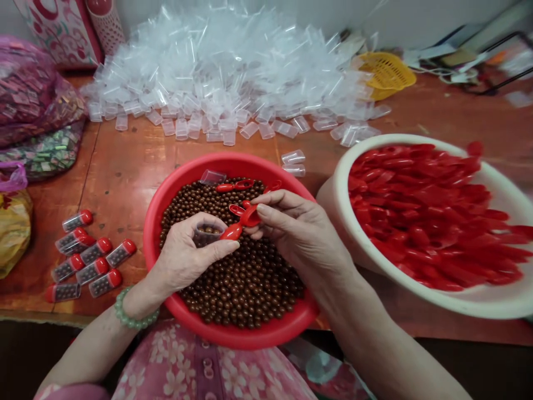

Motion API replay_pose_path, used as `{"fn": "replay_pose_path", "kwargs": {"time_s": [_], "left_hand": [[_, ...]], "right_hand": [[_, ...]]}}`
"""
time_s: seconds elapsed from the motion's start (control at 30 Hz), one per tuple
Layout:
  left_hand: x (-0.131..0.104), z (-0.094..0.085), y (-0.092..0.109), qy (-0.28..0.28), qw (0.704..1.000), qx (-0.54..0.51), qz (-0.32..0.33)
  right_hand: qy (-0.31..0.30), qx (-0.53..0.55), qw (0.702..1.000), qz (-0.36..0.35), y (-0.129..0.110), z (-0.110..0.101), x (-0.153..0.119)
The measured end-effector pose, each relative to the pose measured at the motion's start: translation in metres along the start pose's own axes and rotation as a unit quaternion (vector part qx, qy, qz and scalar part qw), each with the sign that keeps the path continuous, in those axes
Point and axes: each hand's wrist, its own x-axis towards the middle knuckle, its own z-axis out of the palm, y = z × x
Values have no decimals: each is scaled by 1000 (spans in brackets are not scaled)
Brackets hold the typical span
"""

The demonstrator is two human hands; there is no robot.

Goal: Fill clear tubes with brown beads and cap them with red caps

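Note:
A red basin (153, 205) holds a heap of small brown balls (241, 294). Above them, my left hand (187, 250) grips a clear plastic tube (204, 236) with its fingers wrapped round it; the thumb lies against a red plastic piece (231, 231). My right hand (302, 230) pinches a red plastic cap (251, 215) with a loop-shaped end, close to the tube's mouth. Whether the two red parts are joined is hard to make out. On the balls lie another red piece (234, 186) and a loose clear tube (212, 177).
Several filled tubes with red ends (92, 271) lie at the left. A pile of clear tubes (233, 72) covers the back, beside a yellow basket (387, 72). The white tub (353, 166) at the right holds red pieces (425, 222). Bags (37, 100) stand at the far left.

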Motion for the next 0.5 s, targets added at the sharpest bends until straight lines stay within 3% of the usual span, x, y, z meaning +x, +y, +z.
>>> {"fn": "replay_pose_path", "kwargs": {"time_s": [0.2,0.5], "left_hand": [[0,-5,-7,26,999,-40,-14],[-1,-2,-11,-3,998,-52,16]], "right_hand": [[-51,47,997,27,4,1,-6],[-115,16,987,115,13,-1,2]]}}
